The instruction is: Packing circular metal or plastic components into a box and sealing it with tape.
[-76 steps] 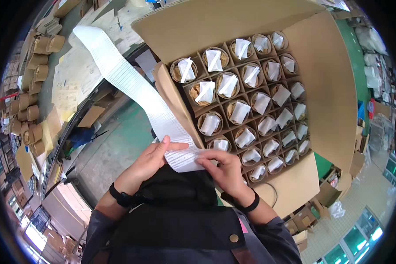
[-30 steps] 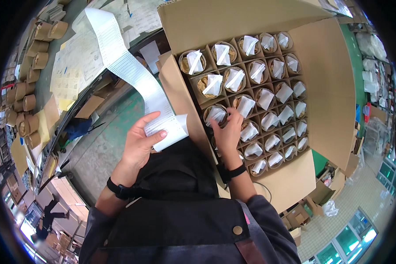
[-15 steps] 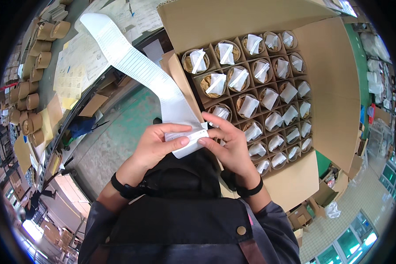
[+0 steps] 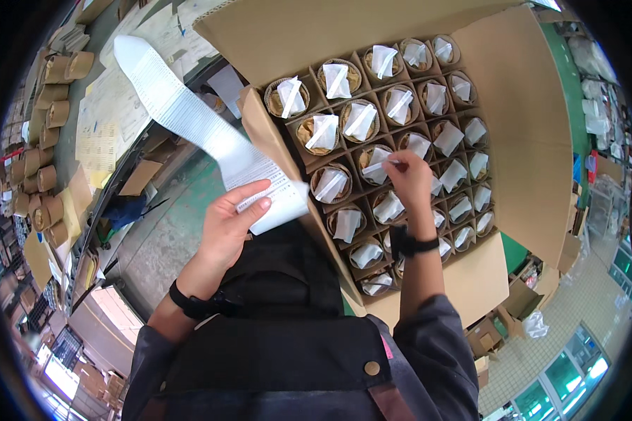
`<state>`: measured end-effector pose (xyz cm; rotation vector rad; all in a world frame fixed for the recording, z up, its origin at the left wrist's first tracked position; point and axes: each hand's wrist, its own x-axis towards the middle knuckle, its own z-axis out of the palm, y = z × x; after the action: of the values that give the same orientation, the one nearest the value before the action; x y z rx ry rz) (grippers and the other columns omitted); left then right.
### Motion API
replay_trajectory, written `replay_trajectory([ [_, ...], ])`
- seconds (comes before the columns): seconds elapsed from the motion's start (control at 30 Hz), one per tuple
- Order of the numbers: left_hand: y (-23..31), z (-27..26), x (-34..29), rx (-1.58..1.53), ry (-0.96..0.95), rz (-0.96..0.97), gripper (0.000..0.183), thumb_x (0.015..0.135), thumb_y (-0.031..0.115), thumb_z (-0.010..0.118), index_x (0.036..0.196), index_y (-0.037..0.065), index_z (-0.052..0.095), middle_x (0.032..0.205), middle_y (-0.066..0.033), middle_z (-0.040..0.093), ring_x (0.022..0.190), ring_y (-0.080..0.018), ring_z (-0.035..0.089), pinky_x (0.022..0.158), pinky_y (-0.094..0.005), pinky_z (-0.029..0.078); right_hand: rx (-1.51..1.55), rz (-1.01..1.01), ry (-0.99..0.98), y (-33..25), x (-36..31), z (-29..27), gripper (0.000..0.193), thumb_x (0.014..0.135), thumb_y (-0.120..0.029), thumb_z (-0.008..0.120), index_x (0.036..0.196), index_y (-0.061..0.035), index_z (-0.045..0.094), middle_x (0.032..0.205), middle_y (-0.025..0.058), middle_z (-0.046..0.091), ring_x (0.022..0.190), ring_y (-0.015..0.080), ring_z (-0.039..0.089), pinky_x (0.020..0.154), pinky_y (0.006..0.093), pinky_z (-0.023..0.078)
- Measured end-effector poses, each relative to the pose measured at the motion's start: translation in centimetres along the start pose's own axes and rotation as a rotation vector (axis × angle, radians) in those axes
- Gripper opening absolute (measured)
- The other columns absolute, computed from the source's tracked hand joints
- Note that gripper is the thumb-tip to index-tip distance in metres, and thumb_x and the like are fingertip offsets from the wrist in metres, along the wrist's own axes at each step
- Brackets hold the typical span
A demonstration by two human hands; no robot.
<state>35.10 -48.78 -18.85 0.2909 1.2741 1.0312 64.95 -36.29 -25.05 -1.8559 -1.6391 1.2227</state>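
**Left hand (image 4: 225, 228) on the strip (image 4: 189, 126), right hand (image 4: 414, 184) at the packets (image 4: 359, 121)**

We see the right hand's thumb and fingertips pinched together on a narrow white slip (image 4: 385, 164), right at a packet in the carton (image 4: 523, 112). We cannot tell whether the slip already touches it. The fingertip grip probably suits so thin a thing. The left hand's thumb and fingers are clamped on the near end of the strip, just left of the carton. Held there, it seems kept steady and within easy reach, while its far end trails over the bench (image 4: 112, 52), which likely bears some of its length.

Each packet lies on a round tub (image 4: 305, 133), and the dividers (image 4: 316, 166) give every tub its own cell, presumably so they stay upright and apart. The carton's flaps stand spread, leaving the cells open to us.

As for writing, the strip carries rows of fine dark print, too small for us to read. Several far-left packets bear narrow white bands. Printed sheets (image 4: 95, 144) lie on the bench, beside brown rolls (image 4: 57, 114) at the far left. We make out no brand.
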Motion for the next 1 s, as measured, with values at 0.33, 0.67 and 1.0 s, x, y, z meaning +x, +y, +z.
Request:
replay_trajectory([
  [0.33, 0.8, 2.2, -0.5, -0.233, -0.038, 0.002, 0.048, 0.077, -0.010, 0.069, 0.122, -0.003, 0.055, 0.115, -0.0124, 0.061, 0.105, -0.0176, 0.058, 0.093, -0.0311, 0.047, -0.437, -0.266, 0.355, 0.5, -1.5, 3.6, 0.056, 0.064, -0.018, 0.083, 0.109, -0.0052, 0.053, 0.100, 0.0157, 0.051, 0.089, 0.0312, 0.051, 0.080, 0.0381, 0.045],
  [0.67, 1.5, 2.8, -0.9, 0.126, -0.184, -0.003, 0.037, 0.088, 0.009, 0.065, 0.121, -0.006, 0.056, 0.115, -0.0140, 0.062, 0.104, -0.0175, 0.059, 0.091, -0.0302, 0.048, 0.341, -0.300, -0.428, -10.0, -6.4, 1.6, 0.026, 0.080, -0.007, 0.071, 0.106, -0.0081, 0.067, 0.084, 0.0055, 0.069, 0.076, 0.0172, 0.059, 0.072, 0.0296, 0.043],
  [1.0, 0.8, 3.5, 0.2, -0.083, -0.041, -0.056, 0.058, 0.101, 0.041, 0.034, 0.124, -0.010, 0.050, 0.122, -0.0181, 0.057, 0.112, -0.0230, 0.056, 0.099, -0.0335, 0.042, 0.076, -0.243, -0.081, -5.0, -3.1, -4.2, 0.008, 0.082, -0.002, 0.066, 0.090, -0.0017, 0.066, 0.086, 0.0049, 0.069, 0.078, 0.0098, 0.061, 0.069, 0.0240, 0.048],
])
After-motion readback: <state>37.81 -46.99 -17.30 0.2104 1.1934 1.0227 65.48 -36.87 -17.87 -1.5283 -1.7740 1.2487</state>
